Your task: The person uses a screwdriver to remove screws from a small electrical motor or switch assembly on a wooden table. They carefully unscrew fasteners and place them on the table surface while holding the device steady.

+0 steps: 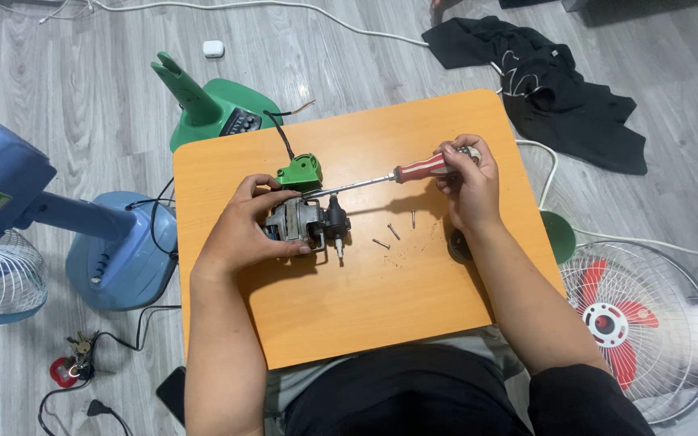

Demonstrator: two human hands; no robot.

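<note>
So our left hand (245,228) is wrapped around the small fan motor (300,224), pinning it on the orange table (365,315) near its middle. Our right hand (468,182) is closed on the red-striped screwdriver (401,174), tip angled down at the motor's top by the green plastic housing (300,172). A few loose screws (396,232) lie just right of the motor.
</note>
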